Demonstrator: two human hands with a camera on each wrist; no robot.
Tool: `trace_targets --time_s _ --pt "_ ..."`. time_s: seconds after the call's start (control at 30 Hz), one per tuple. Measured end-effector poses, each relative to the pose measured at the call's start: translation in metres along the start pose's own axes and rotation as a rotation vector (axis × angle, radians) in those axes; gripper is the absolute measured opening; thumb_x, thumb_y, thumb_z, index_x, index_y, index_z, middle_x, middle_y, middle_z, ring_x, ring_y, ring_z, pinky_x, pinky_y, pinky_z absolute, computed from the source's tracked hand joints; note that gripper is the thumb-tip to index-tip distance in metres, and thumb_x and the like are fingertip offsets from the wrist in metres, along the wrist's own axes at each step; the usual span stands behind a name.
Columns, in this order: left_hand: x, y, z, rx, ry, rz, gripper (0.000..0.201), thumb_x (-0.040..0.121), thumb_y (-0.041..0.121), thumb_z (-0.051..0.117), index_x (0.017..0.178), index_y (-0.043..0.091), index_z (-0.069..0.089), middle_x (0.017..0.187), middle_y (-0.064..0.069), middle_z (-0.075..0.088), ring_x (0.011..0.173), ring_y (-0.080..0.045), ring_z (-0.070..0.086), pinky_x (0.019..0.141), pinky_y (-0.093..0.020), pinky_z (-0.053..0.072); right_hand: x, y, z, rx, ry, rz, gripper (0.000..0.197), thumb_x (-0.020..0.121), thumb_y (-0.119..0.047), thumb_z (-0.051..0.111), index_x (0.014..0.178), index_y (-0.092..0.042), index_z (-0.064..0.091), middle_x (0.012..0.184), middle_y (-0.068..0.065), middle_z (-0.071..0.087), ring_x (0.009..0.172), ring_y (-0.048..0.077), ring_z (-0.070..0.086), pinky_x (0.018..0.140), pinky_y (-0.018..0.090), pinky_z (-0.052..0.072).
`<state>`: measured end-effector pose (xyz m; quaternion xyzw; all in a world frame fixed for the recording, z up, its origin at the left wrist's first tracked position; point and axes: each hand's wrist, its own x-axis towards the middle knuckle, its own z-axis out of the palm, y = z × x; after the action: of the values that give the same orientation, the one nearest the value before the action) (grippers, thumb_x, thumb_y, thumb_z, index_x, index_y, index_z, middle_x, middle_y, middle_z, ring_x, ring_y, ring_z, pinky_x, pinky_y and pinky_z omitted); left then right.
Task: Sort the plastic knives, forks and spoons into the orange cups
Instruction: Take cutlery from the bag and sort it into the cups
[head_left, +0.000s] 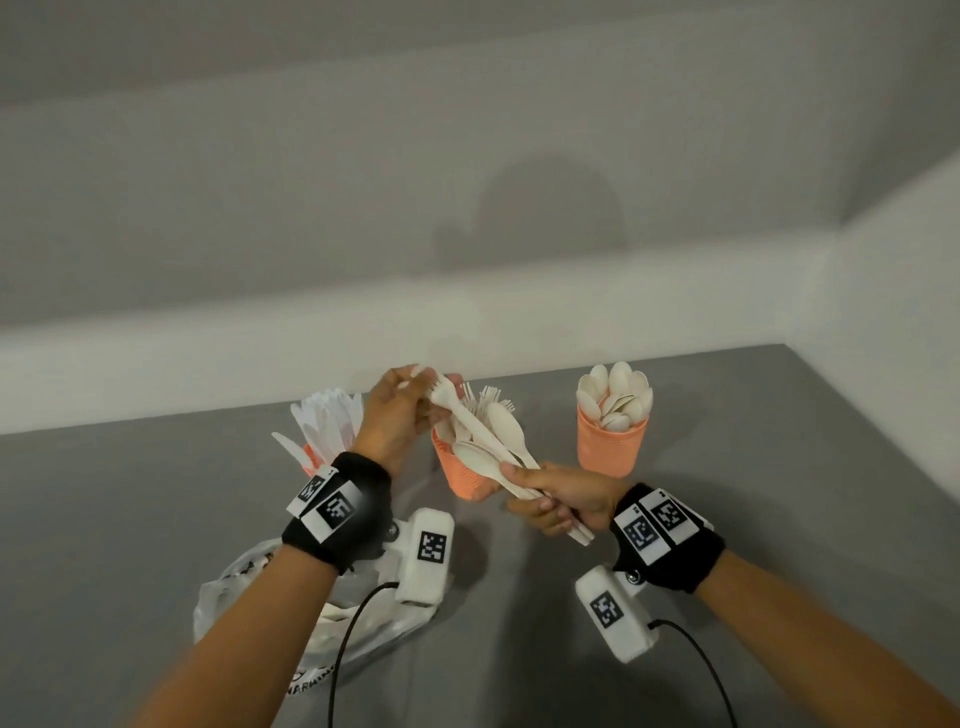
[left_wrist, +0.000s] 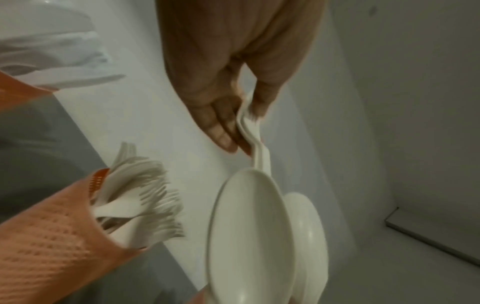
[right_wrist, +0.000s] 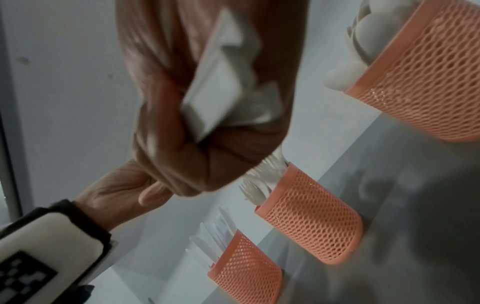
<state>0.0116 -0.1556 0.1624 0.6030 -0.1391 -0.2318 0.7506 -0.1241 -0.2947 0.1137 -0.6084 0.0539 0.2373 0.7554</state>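
My right hand (head_left: 535, 496) grips a bundle of cream cutlery (head_left: 488, 441) by the handles, above the middle orange cup. The bundle holds a fork and spoons. My left hand (head_left: 418, 387) pinches the fork (head_left: 445, 397) at its head, near the tines. In the left wrist view the left hand (left_wrist: 242, 127) holds that fork head above two spoon bowls (left_wrist: 246, 226). The right hand (right_wrist: 202, 144) is closed around the handle ends (right_wrist: 221, 92). Three orange mesh cups stand in a row: knives (head_left: 310, 460), forks (head_left: 462, 475), spoons (head_left: 613, 447).
A clear plastic bag (head_left: 249, 587) with more cutlery lies on the grey table (head_left: 779, 467) under my left forearm. A white wall runs along the table's back edge and right side. Cables trail from both wrist cameras.
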Motion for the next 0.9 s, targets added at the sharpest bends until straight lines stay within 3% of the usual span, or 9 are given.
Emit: trace_targets --time_s 0.13,0.2,0.3,0.47,0.53,0.63,0.7,0.8,0.9 --pt "0.009 0.019 -0.004 -0.19 0.268 0.182 0.015 0.097 0.011 0.041 0.089 0.019 0.051 0.07 -0.003 0.055 0.063 -0.015 0.062 0.063 -0.023 0.057 -0.004 0.0 -0.004 0.075 -0.013 0.011 0.041 0.1 -0.039 0.02 0.106 -0.019 0.055 0.04 -0.012 0.029 0.029 0.0 0.024 0.031 0.009 0.019" --pt "0.013 0.026 -0.013 -0.131 0.294 0.199 0.022 0.097 0.01 0.04 0.088 0.02 0.056 0.067 0.0 0.04 0.051 -0.006 0.049 0.047 -0.014 0.047 -0.005 0.002 -0.008 0.148 -0.005 -0.008 0.041 0.099 -0.04 0.019 0.105 -0.018 0.053 0.039 -0.012 0.029 0.028 -0.001 0.024 0.031 0.009 0.021" --pt "0.007 0.016 -0.013 0.187 0.109 0.146 0.021 0.095 0.011 0.044 0.091 0.022 0.061 0.064 0.004 0.035 0.038 0.0 0.032 0.034 -0.012 0.025 -0.007 0.002 -0.012 0.224 -0.004 -0.046 0.043 0.099 -0.042 0.016 0.104 -0.016 0.051 0.038 -0.013 0.029 0.028 -0.001 0.024 0.03 0.01 0.025" --pt "-0.023 -0.016 0.013 0.486 -0.234 -0.047 0.016 0.089 0.02 0.058 0.074 0.016 0.058 0.038 0.009 0.043 0.031 -0.001 0.029 0.032 -0.012 0.021 -0.007 0.0 -0.009 0.228 0.011 -0.053 0.048 0.097 -0.049 0.014 0.1 -0.017 0.051 0.037 -0.012 0.028 0.027 0.0 0.023 0.03 0.011 0.026" --pt "-0.024 -0.025 0.021 0.507 -0.232 -0.03 0.024 0.088 0.019 0.06 0.066 0.014 0.053 0.034 0.007 0.043 0.029 -0.002 0.031 0.032 -0.013 0.024 -0.009 0.0 -0.007 0.14 0.046 -0.038 0.047 0.098 -0.048 0.016 0.1 -0.017 0.052 0.038 -0.01 0.028 0.028 0.001 0.024 0.032 0.012 0.027" --pt "-0.017 -0.035 0.026 0.653 -0.111 0.077 0.023 0.086 0.012 0.061 0.063 0.014 0.055 0.038 0.007 0.052 0.03 -0.002 0.039 0.038 -0.015 0.032 -0.007 0.005 -0.007 -0.163 0.205 -0.052 0.041 0.098 -0.04 0.035 0.109 -0.006 0.054 0.04 -0.008 0.04 0.032 0.002 0.036 0.036 0.015 0.037" --pt "-0.015 -0.039 0.031 0.78 -0.025 0.115 0.025 0.083 0.011 0.059 0.059 0.015 0.053 0.043 0.007 0.055 0.037 -0.004 0.046 0.046 -0.019 0.037 -0.001 0.011 -0.01 -0.402 0.363 -0.105 0.023 0.096 -0.034 0.047 0.096 -0.011 0.055 0.044 -0.008 0.047 0.033 0.003 0.042 0.037 0.017 0.037" --pt "-0.017 -0.041 0.042 0.599 0.007 -0.005 0.02 0.088 0.01 0.051 0.068 0.011 0.051 0.042 0.005 0.054 0.03 -0.007 0.041 0.035 -0.016 0.031 0.005 0.018 -0.017 -0.699 0.593 -0.193 0.025 0.092 -0.033 0.055 0.074 -0.017 0.051 0.057 -0.005 0.046 0.047 0.005 0.043 0.051 0.021 0.033" --pt "-0.021 -0.04 0.053 0.401 -0.111 -0.134 0.032 0.094 0.031 0.045 0.089 0.002 0.057 0.054 -0.005 0.055 0.024 -0.007 0.034 0.031 -0.01 0.021 0.007 0.023 -0.022 -0.726 0.659 -0.216 0.036 0.09 -0.034 0.057 0.061 -0.018 0.044 0.056 -0.006 0.042 0.052 0.008 0.038 0.051 0.019 0.027"
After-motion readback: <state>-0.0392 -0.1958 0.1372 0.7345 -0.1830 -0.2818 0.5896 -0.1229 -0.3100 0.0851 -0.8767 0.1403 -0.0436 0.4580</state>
